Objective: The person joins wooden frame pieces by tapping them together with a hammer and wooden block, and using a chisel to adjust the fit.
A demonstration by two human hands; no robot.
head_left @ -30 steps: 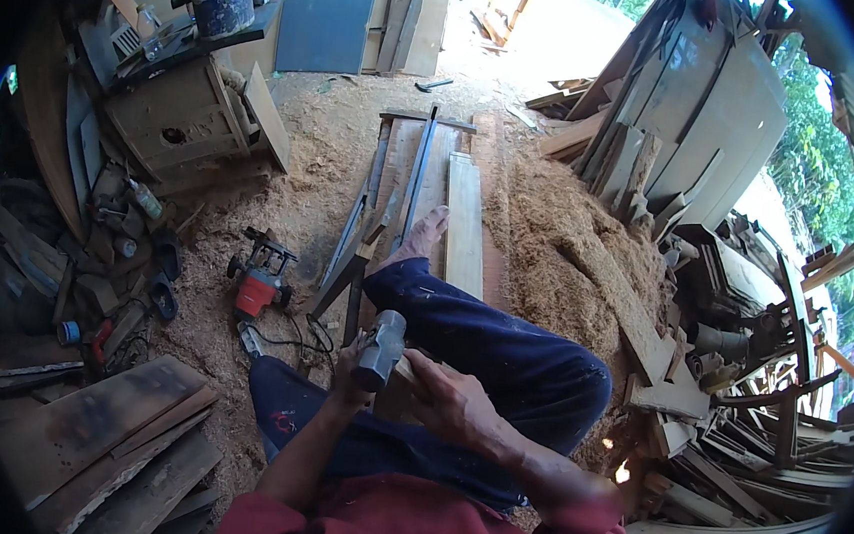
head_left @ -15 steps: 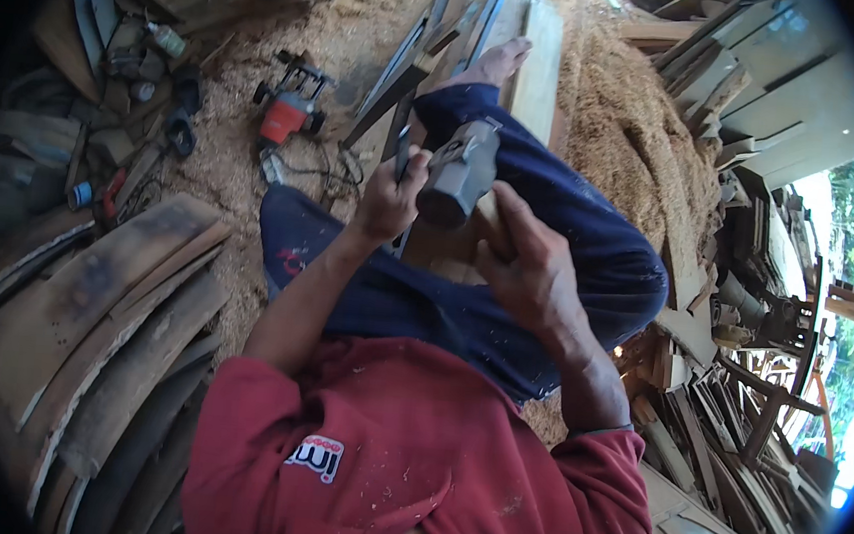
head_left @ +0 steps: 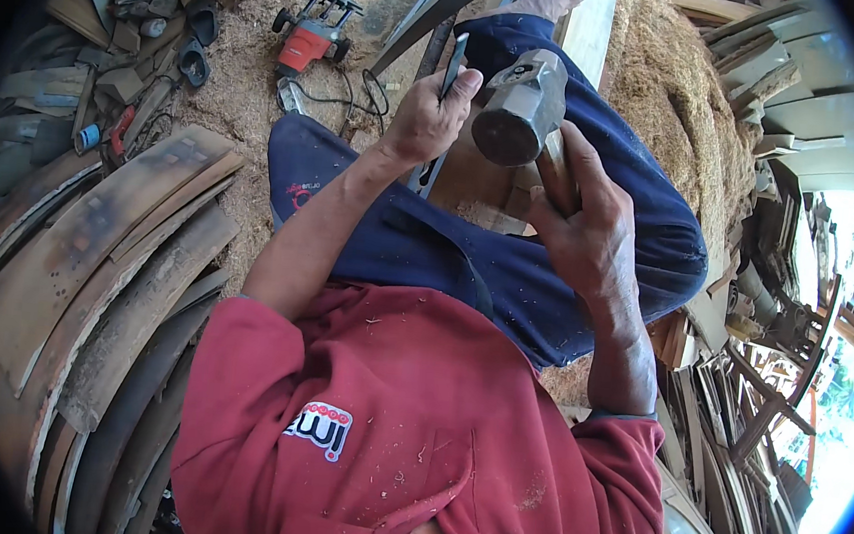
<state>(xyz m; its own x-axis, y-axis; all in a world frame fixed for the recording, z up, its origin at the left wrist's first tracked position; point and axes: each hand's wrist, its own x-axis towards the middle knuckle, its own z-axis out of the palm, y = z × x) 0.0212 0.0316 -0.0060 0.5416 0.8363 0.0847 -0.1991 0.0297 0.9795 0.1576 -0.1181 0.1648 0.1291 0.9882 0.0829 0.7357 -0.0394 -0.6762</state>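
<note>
Sawdust-strewn floor (head_left: 236, 81), stacked boards (head_left: 98, 241), hand-held hammer (head_left: 526, 106)

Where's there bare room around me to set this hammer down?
Shavings-covered floor lies open between the red power tool and the dark footwear; the hammer would probably fit there. The shavings heap beyond your right leg is also free, but uneven. It's crowded at the stacked boards on the left and the scrap wood on the right.

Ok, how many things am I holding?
2: a blocky grey steel hammer in the right hand, and a slim, dark, straight bar in the left hand. More may be hidden.
</note>
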